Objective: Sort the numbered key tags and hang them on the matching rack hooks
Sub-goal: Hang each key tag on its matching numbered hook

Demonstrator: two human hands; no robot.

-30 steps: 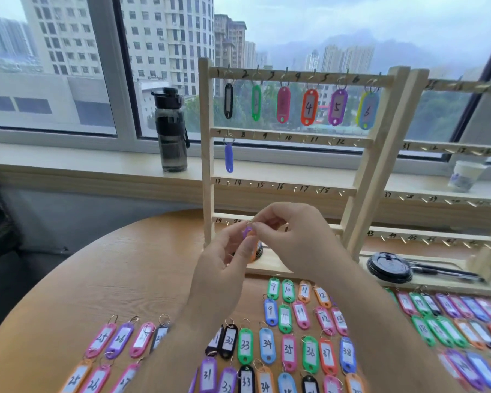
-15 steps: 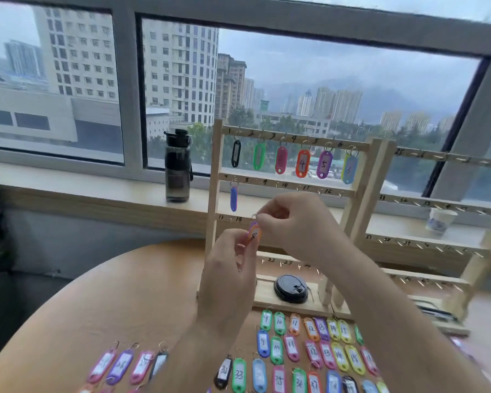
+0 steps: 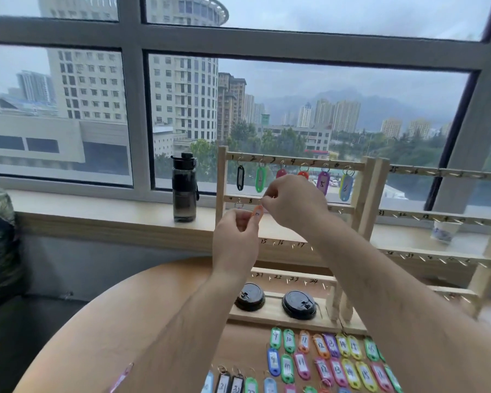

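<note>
Now both hands have risen along the rack (image 3: 221, 194), from its lower rails to the second rail. The left hand (image 3: 236, 239) pinches the orange tag (image 3: 257, 213) by its body. The right hand (image 3: 292, 205) pinches its top against the rail near the 8 mark, so hanging looks close. Behind the rack are the window (image 3: 136, 114) and sill (image 3: 82, 215). Under the rack is the table (image 3: 102, 336) with loose tags (image 3: 323, 361), and left of it a bottle (image 3: 184, 188).

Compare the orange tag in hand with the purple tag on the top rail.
The orange tag is pinched by the left hand, the right hand at its ring; the purple tag hangs from the rack's top rail. The orange tag tilts; the purple tag hangs nearly straight. The purple tag reads 5; the orange tag's number is unclear. Both are oval with white labels.
</note>
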